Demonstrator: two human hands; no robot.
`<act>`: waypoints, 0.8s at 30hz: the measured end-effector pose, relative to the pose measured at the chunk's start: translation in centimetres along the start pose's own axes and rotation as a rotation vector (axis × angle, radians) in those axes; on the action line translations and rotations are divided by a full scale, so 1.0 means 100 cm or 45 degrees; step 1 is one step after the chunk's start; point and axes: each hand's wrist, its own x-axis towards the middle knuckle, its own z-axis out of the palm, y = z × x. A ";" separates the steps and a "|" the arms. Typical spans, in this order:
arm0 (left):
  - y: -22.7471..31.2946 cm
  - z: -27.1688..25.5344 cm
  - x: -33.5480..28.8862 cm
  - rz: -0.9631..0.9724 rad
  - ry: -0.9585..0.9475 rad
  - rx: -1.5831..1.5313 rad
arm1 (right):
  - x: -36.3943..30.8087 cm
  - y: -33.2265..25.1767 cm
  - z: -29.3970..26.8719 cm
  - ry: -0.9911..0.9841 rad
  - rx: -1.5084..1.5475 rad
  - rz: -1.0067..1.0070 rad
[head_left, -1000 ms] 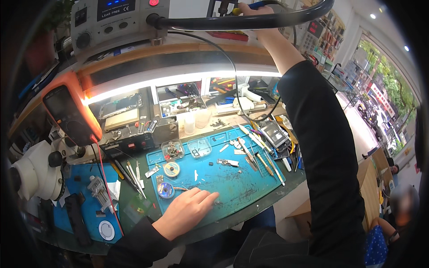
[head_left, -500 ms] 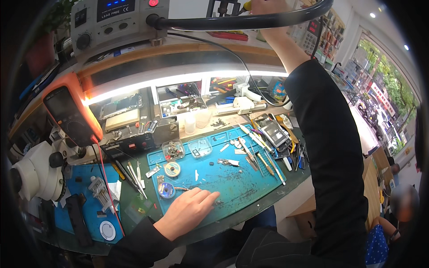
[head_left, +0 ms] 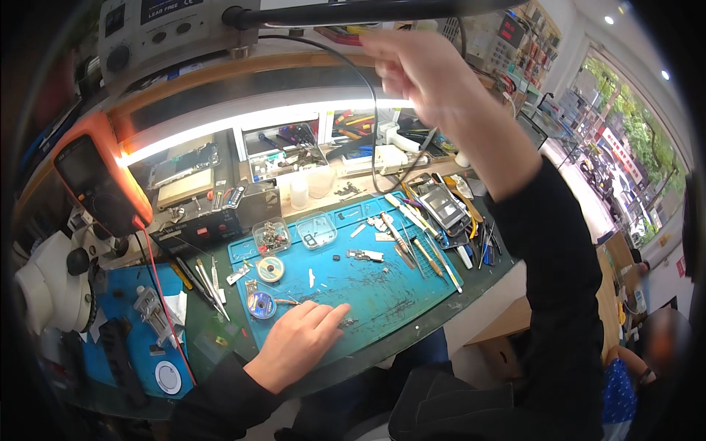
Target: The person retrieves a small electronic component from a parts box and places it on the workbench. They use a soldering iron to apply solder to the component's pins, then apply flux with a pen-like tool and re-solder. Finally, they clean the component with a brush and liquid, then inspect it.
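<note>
My left hand (head_left: 300, 339) rests on the near edge of the blue work mat (head_left: 353, 294), fingers loosely laid out and nothing seen in them. A blue-labelled solder spool (head_left: 261, 304) sits just beyond it, with a pale spool (head_left: 270, 269) behind. My right hand (head_left: 423, 73) is raised high over the back of the bench, in front of the shelf, smeared by motion. Its fingers look curled in, with a bit of yellow at the fingertips; what they hold cannot be made out. A small metal part (head_left: 365, 255) lies mid-mat.
A soldering station (head_left: 158, 44) stands on the shelf, with a black hose (head_left: 331, 13) crossing above. An orange multimeter (head_left: 103, 173) and a white microscope (head_left: 48, 287) are at left. Clear boxes (head_left: 316, 231) hold small parts. Brushes, tweezers and an opened device (head_left: 443, 206) crowd the right; a thin cable (head_left: 374, 140) hangs.
My right hand has come down and left from the tool stand at the top. The view has shifted slightly. My left hand stays in much the same place on the mat.
</note>
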 end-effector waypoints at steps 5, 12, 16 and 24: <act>0.002 0.003 -0.003 -0.036 0.043 0.024 | -0.147 -0.002 -0.029 -1.095 -0.610 0.462; 0.006 0.007 0.002 -0.028 0.079 0.017 | -0.143 0.191 -0.094 -0.311 -1.666 -0.370; 0.004 0.005 0.000 -0.036 0.066 -0.001 | -0.138 0.217 -0.097 -0.280 -1.664 -0.528; 0.006 0.008 0.002 -0.027 0.086 -0.015 | -0.132 0.210 -0.108 -0.351 -1.462 -0.603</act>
